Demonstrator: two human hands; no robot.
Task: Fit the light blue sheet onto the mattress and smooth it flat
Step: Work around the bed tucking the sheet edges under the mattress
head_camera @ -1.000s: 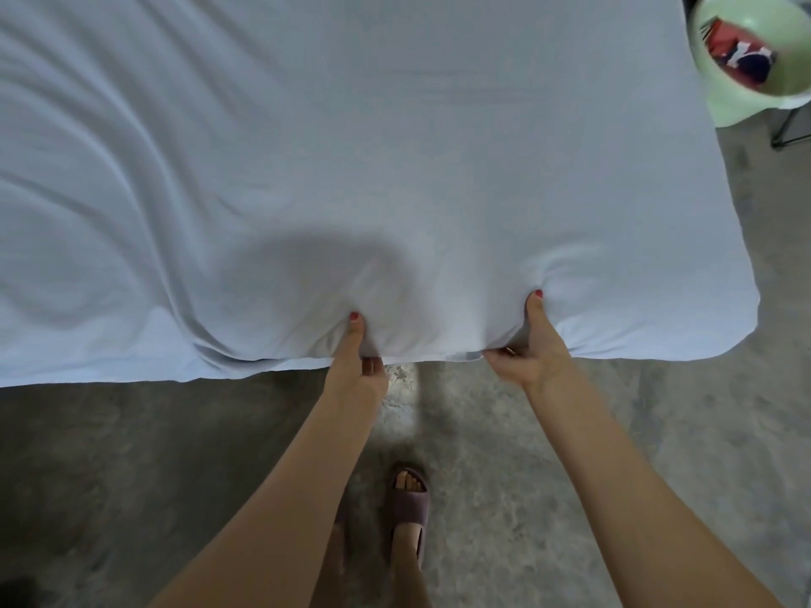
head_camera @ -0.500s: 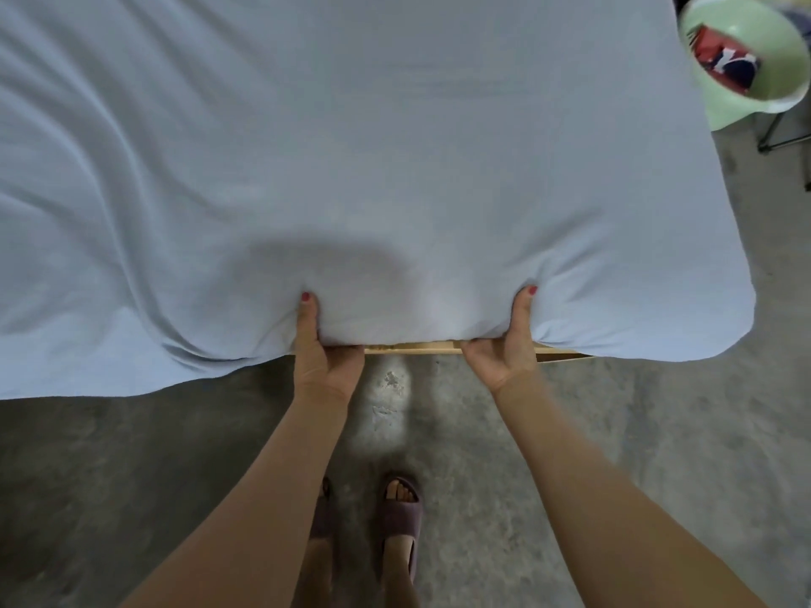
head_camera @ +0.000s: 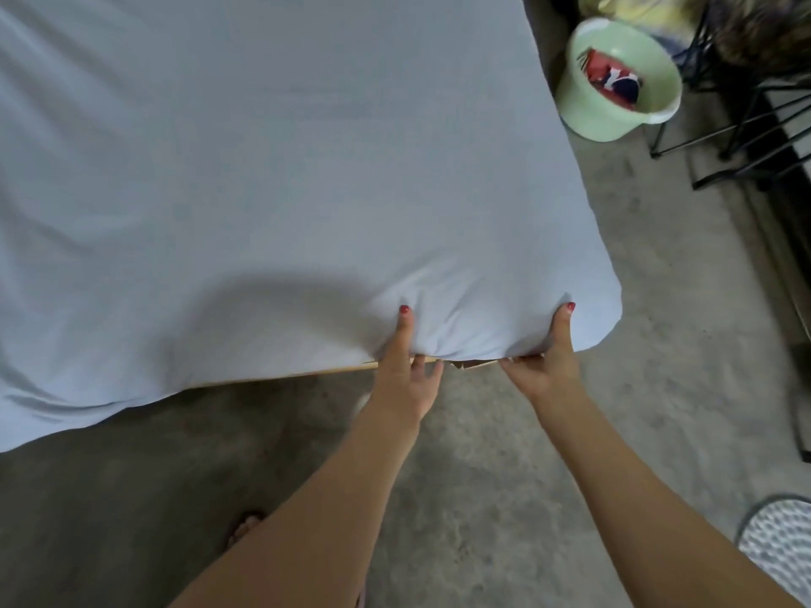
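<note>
The light blue sheet (head_camera: 285, 168) covers the mattress and fills most of the view, with long wrinkles on its left side. Both hands grip the near edge close to the right corner (head_camera: 601, 309). My left hand (head_camera: 406, 366) has its thumb on top of the sheet and its fingers curled under the edge. My right hand (head_camera: 546, 357) holds the edge the same way, nearer the corner. A thin strip of pale wooden bed base (head_camera: 307, 374) shows under the lifted edge. On the left the sheet hangs loose toward the floor.
A pale green plastic basin (head_camera: 614, 120) with red and blue cloth stands on the concrete floor beyond the right corner. Black metal frames (head_camera: 746, 138) stand at the far right. A patterned round object (head_camera: 781, 546) lies at the lower right. My sandalled foot (head_camera: 245, 524) is below.
Both hands have shifted right along the near edge toward the right corner, still gripping it. The view has swung right, and more of the wooden base shows.
</note>
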